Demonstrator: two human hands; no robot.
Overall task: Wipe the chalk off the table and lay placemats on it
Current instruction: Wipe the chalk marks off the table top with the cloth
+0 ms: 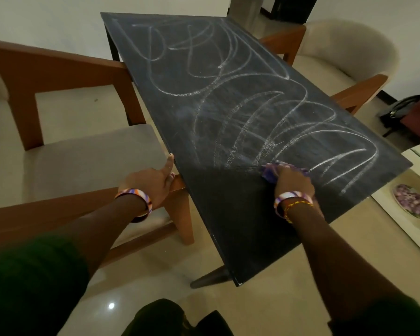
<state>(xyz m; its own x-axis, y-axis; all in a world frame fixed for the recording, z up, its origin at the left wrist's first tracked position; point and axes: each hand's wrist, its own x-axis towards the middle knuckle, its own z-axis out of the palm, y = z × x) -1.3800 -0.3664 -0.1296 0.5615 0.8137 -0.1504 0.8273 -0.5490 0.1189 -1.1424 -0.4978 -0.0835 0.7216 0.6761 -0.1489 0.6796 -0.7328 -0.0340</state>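
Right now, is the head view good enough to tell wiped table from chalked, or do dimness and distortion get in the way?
Head view: dim but usable; chalk scribbles contrast clearly against the dark table, whose near part looks clean. The right hand on the purple cloth is slightly blurred. Wide-angle bending skews table edges. One floor glare spot is harmless.

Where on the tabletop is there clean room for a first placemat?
Only the near end of the table, between the right hand with its purple cloth and the near corner. Beyond that, chalk scribbles cover everything.
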